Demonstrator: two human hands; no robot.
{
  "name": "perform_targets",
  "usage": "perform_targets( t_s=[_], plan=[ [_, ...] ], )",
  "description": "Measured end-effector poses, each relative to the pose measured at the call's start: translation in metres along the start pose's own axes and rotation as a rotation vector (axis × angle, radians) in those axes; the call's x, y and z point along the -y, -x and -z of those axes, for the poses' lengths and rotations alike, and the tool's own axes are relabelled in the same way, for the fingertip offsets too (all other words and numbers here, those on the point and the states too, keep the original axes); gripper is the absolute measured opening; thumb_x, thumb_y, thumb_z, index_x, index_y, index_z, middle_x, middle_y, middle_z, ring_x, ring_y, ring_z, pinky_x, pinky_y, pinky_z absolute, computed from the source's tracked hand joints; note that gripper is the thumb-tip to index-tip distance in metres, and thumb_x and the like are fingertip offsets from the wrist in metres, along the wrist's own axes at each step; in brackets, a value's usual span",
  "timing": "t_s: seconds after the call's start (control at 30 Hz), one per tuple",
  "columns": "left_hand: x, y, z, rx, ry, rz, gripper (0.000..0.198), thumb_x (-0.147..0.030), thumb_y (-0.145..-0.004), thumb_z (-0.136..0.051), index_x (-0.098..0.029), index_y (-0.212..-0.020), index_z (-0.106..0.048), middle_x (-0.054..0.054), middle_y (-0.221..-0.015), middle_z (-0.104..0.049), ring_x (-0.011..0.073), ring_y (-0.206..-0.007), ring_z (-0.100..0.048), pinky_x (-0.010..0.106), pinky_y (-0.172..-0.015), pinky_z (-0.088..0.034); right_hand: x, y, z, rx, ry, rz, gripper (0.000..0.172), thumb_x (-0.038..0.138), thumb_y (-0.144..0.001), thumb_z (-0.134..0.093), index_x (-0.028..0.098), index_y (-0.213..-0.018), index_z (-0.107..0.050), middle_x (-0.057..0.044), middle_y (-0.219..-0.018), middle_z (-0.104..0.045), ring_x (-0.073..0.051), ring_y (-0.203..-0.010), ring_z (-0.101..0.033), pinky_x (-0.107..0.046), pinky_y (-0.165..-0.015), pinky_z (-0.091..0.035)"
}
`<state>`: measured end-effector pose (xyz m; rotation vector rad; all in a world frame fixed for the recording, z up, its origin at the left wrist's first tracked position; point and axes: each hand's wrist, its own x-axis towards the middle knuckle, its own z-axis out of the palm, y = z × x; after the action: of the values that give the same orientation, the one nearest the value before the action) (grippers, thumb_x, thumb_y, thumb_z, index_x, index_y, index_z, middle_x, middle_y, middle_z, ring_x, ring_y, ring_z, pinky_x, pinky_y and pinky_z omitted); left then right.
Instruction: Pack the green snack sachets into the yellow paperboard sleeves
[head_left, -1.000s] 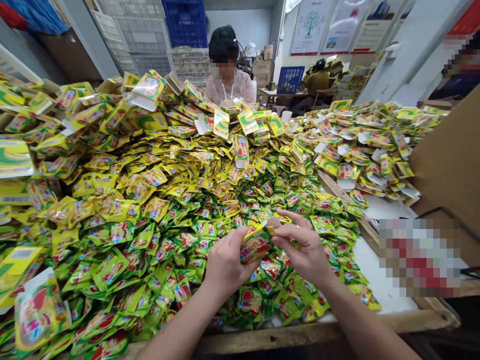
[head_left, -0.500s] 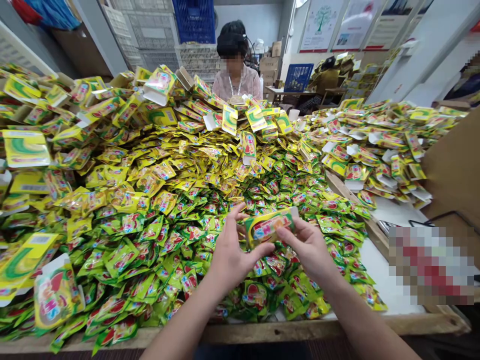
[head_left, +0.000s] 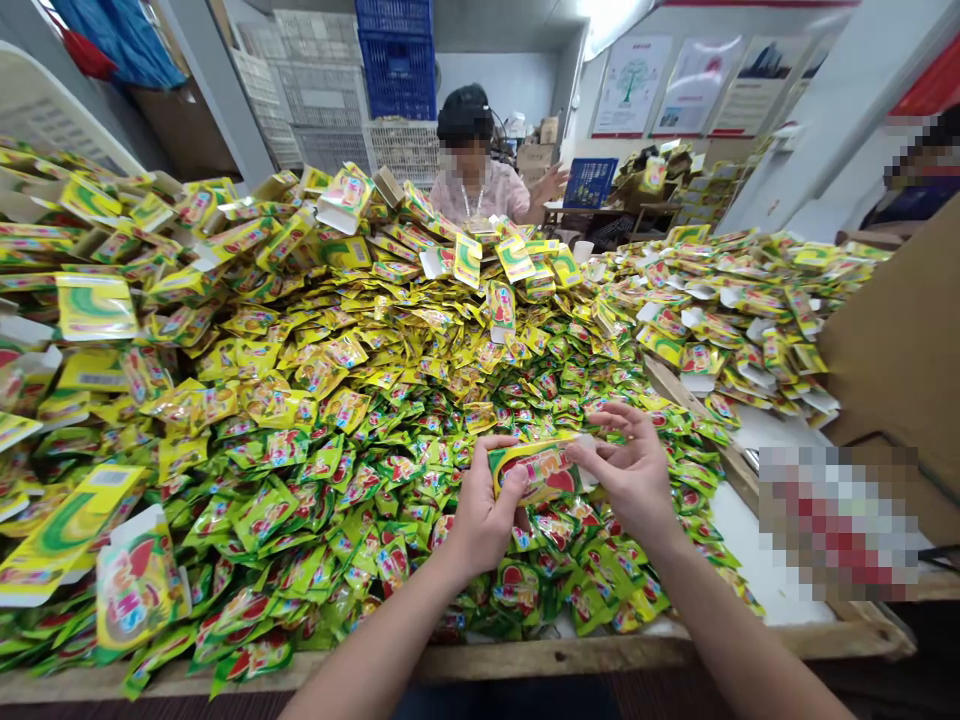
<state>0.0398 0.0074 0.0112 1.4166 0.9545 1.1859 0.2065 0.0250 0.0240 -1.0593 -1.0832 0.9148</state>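
Note:
A small yellow and green printed candy box (head_left: 546, 474), with a watermelon picture on its front, is held up level over the heap. My left hand (head_left: 484, 512) grips its left end, thumb across the front and fingers behind. At the other end, near the white flap, my right hand (head_left: 636, 482) pinches the box with its thumb in front; its other fingers are raised and partly spread. Below both hands lie many green sachets (head_left: 517, 590), with yellow sachets (head_left: 420, 345) farther back. The inside of the box is hidden.
Cartons (head_left: 142, 600) with raised flaps lie at left, and more cartons (head_left: 750, 330) are piled at right behind a wooden divider (head_left: 675, 388). A wooden rim (head_left: 585, 655) edges the table. A cardboard box (head_left: 892, 330) stands right. A co-worker (head_left: 480, 190) sits opposite.
My right hand's fingers have lifted and spread somewhat at the box's right end. My left thumb has moved onto the box front. The view has tilted up slightly; the co-worker's hand is now raised.

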Motion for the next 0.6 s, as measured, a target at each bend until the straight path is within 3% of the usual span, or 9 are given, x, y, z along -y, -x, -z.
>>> perform_targets(
  t_s=[0.1,0.2,0.27,0.33,0.4,0.47,0.5,0.53,0.6],
  plan=[
    [-0.004,0.000,0.008,0.058,-0.239,-0.029,0.041,-0.042,-0.089,-0.042,-0.023,-0.125,-0.035,0.006,-0.094,-0.061,0.0153,-0.065,-0.061,0.030,-0.057,-0.052,0.010,-0.022,0.024,0.271,0.135,-0.230,0.059,0.034,-0.054,-0.083,0.023,-0.106,-0.058,-0.005,-0.095,-0.066,-0.014,-0.062,-0.066,-0.029,-0.056,-0.056],
    [-0.006,-0.003,0.015,-0.067,-0.379,-0.078,0.056,-0.043,-0.086,-0.049,-0.021,-0.133,-0.028,0.012,-0.114,-0.056,0.0201,-0.088,-0.060,0.037,-0.076,-0.051,0.034,-0.060,0.050,0.475,0.393,-0.300,0.042,0.032,-0.054,-0.081,0.019,-0.092,-0.068,-0.004,-0.073,-0.071,-0.017,-0.058,-0.066,-0.030,-0.052,-0.053],
    [-0.007,-0.006,0.020,-0.206,-0.393,-0.116,0.057,-0.041,-0.085,-0.052,-0.021,-0.132,-0.027,0.013,-0.121,-0.051,0.0211,-0.095,-0.058,0.041,-0.083,-0.049,0.062,-0.092,0.068,0.343,0.653,-0.079,0.027,0.027,-0.050,-0.082,0.017,-0.074,-0.072,-0.005,-0.061,-0.070,-0.018,-0.053,-0.064,-0.031,-0.050,-0.050],
    [-0.010,-0.009,0.025,-0.341,-0.384,-0.147,0.057,-0.040,-0.083,-0.054,-0.022,-0.131,-0.029,0.013,-0.121,-0.049,0.0211,-0.097,-0.057,0.041,-0.084,-0.047,0.096,-0.123,0.086,-0.003,0.822,0.201,0.016,0.028,-0.054,-0.079,0.015,-0.057,-0.070,-0.008,-0.059,-0.069,-0.021,-0.060,-0.066,-0.034,-0.054,-0.046],
    [-0.013,-0.011,0.030,-0.453,-0.353,-0.169,0.055,-0.039,-0.082,-0.055,-0.022,-0.129,-0.030,0.012,-0.121,-0.048,0.0211,-0.099,-0.055,0.040,-0.085,-0.046,0.126,-0.148,0.102,-0.245,0.838,0.346,0.031,0.039,-0.072,-0.064,0.016,-0.052,-0.066,-0.014,-0.081,-0.073,-0.030,-0.091,-0.065,-0.039,-0.063,-0.042],
    [-0.015,-0.013,0.034,-0.544,-0.316,-0.185,0.055,-0.038,-0.082,-0.056,-0.022,-0.127,-0.031,0.012,-0.121,-0.047,0.0205,-0.100,-0.054,0.038,-0.084,-0.046,0.138,-0.164,0.109,-0.544,0.773,0.513,0.039,0.043,-0.078,-0.057,0.016,-0.051,-0.062,-0.015,-0.103,-0.070,-0.036,-0.115,-0.052,-0.041,-0.070,-0.039],
    [-0.016,-0.014,0.036,-0.577,-0.299,-0.188,0.055,-0.037,-0.081,-0.057,-0.022,-0.127,-0.031,0.012,-0.121,-0.047,0.0201,-0.100,-0.053,0.037,-0.084,-0.046,0.136,-0.167,0.107,-0.622,0.740,0.556,0.038,0.043,-0.078,-0.058,0.017,-0.052,-0.061,-0.015,-0.109,-0.068,-0.038,-0.120,-0.047,-0.042,-0.072,-0.039],
    [-0.016,-0.015,0.038,-0.602,-0.285,-0.188,0.055,-0.037,-0.081,-0.057,-0.022,-0.127,-0.031,0.012,-0.121,-0.047,0.0198,-0.100,-0.053,0.037,-0.084,-0.046,0.128,-0.167,0.101,-0.622,0.714,0.562,0.034,0.041,-0.078,-0.060,0.017,-0.055,-0.062,-0.015,-0.111,-0.066,-0.038,-0.121,-0.045,-0.041,-0.075,-0.040],
    [-0.015,-0.016,0.040,-0.626,-0.267,-0.183,0.055,-0.037,-0.080,-0.058,-0.021,-0.126,-0.032,0.011,-0.121,-0.047,0.0194,-0.099,-0.053,0.036,-0.082,-0.046,0.097,-0.159,0.080,-0.381,0.713,0.461,0.029,0.038,-0.081,-0.059,0.016,-0.063,-0.064,-0.013,-0.104,-0.068,-0.033,-0.112,-0.054,-0.038,-0.077,-0.043]
  ],
)
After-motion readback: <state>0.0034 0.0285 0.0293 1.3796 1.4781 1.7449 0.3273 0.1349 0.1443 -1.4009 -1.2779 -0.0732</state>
